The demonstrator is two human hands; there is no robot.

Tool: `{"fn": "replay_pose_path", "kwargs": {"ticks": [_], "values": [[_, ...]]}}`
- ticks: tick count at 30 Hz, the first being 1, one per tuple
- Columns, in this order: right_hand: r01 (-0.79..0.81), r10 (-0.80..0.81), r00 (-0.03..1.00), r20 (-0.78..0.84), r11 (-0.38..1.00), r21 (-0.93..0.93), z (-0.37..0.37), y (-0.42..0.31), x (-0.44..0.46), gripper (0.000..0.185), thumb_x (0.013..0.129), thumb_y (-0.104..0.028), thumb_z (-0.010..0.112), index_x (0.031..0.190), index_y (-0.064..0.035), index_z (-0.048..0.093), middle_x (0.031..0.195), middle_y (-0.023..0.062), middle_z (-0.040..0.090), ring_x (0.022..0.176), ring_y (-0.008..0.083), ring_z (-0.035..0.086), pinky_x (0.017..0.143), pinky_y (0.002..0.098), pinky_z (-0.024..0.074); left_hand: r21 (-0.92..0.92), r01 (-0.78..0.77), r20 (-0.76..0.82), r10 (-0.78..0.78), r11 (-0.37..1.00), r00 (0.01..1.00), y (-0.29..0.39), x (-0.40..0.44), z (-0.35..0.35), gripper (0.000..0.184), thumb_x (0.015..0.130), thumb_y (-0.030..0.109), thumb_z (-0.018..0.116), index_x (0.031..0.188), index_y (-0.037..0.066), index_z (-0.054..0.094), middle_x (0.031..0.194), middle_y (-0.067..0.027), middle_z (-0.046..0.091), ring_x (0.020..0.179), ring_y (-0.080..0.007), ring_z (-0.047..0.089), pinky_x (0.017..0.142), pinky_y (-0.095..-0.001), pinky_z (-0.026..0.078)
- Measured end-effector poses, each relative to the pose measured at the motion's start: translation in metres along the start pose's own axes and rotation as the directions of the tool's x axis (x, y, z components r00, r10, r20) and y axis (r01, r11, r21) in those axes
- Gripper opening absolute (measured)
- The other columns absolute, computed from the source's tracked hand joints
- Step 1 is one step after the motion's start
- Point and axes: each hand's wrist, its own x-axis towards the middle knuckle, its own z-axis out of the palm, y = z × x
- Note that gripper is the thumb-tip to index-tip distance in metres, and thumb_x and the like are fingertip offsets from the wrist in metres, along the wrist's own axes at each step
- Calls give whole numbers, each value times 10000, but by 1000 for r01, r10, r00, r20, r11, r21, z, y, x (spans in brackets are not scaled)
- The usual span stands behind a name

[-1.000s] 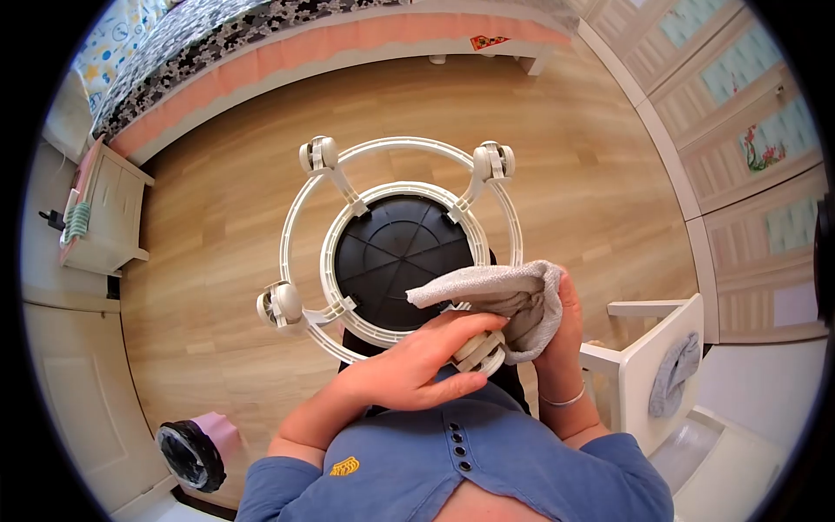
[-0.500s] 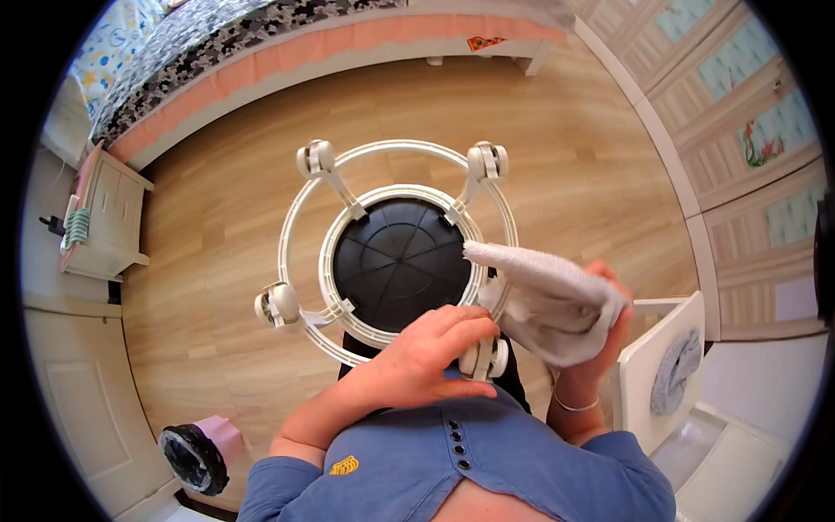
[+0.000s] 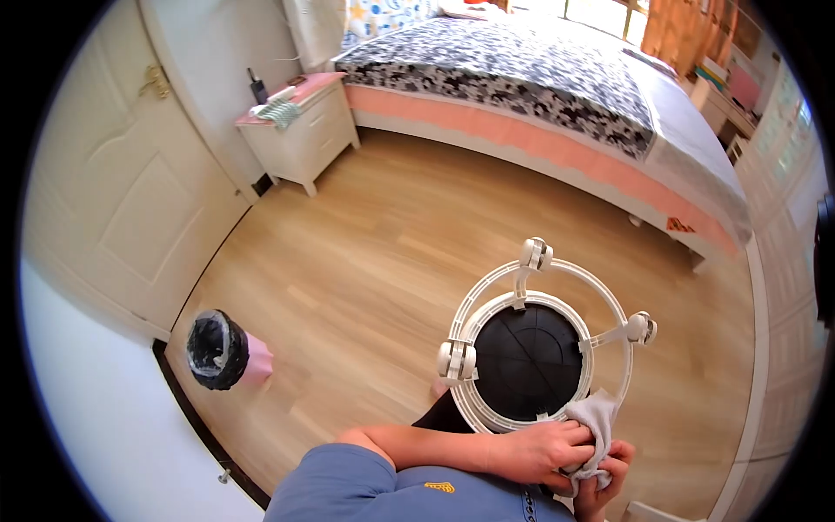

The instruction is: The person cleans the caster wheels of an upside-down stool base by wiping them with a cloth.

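A white round frame (image 3: 484, 407) with a black disc (image 3: 529, 361) in its middle is held against my front, its caster wheels facing up. Three casters show: a top one (image 3: 536, 254), a left one (image 3: 456, 359) and a right one (image 3: 642, 328). Near the frame's lower right, a light grey cloth (image 3: 595, 416) is bunched up. My left hand (image 3: 546, 451) closes on the cloth from the left, and my right hand (image 3: 611, 474) pinches it from the right. Whatever lies under the cloth between my fingers is hidden.
A pink bin (image 3: 257, 359) with a black liner stands on the wooden floor (image 3: 348, 261) at left. Behind it are a white door (image 3: 130, 183) and a nightstand (image 3: 317, 130). A bed (image 3: 522, 130) spans the back, with cabinets (image 3: 774, 217) along the right.
My view has swung left and up. My left hand has gone from the near caster to the cloth, joining my right hand. The hanging cloth is now bunched at the frame, which has turned.
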Motion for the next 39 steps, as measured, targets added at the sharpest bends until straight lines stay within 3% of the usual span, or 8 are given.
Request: {"fn": "replay_pose_path", "kwargs": {"ticks": [4,7,18,29,31,35,37,39], "values": [[-70,65,996,60,994,89,-10,23,23,147,797,-103,556,911,-30,497,1040,156,476,941,254,468,806,348,384,77,56,-71,-50,995,996,-6,20,6,512,649,207,699,1075,17,487,1059,-157,458,957,-336,473,795,-386,419],[-279,307,952,-18,887,367,-2,34,37,147,874,-182,470,848,-41,437,933,76,443,830,137,439,768,281,363,159,62,-153,-38,985,988,-9,25,10,504,640,214,698,1052,18,485,965,-128,464,890,-301,473,747,-380,418],[-187,9,943,334,843,505,9,77,67,255,736,-86,585,963,-93,471,1075,134,394,990,217,411,884,339,329,248,322,-374,-217,914,902,-17,21,2,427,663,245,688,991,42,505,912,-118,484,840,-302,497,714,-376,432],[-228,28,934,356,813,535,33,69,96,103,836,-142,479,874,-57,434,1009,105,429,896,151,417,826,287,346,327,346,-536,-129,879,835,-21,19,-1,489,654,300,726,1024,37,545,917,-111,519,809,-275,549,666,-339,477],[-313,100,921,377,765,562,36,70,98,96,846,-140,466,876,-53,437,1013,91,431,889,141,418,817,277,347,246,438,-487,-281,865,827,-16,17,-2,502,688,326,690,1071,49,519,1052,-126,510,935,-295,531,767,-357,461],[-337,78,912,402,701,629,38,64,101,144,780,-72,507,908,-46,447,1011,137,424,912,175,436,836,292,350,210,446,-482,-305,870,821,-6,15,-12,516,678,301,700,1088,48,515,1068,-128,507,943,-300,530,773,-360,461],[-124,-153,906,396,797,591,41,62,101,251,720,-54,553,946,-68,444,1045,155,388,954,198,417,871,315,338,170,448,-514,-308,878,800,-1,9,-20,515,665,275,711,1085,46,518,1075,-127,503,942,-303,530,776,-360,460],[-114,-169,902,397,795,596,43,64,99,294,692,-47,566,958,-76,443,1052,163,380,964,208,412,881,325,333,158,436,-513,-304,886,803,0,7,-22,506,659,267,714,1073,48,523,1077,-132,499,940,-307,529,778,-360,460]]}}
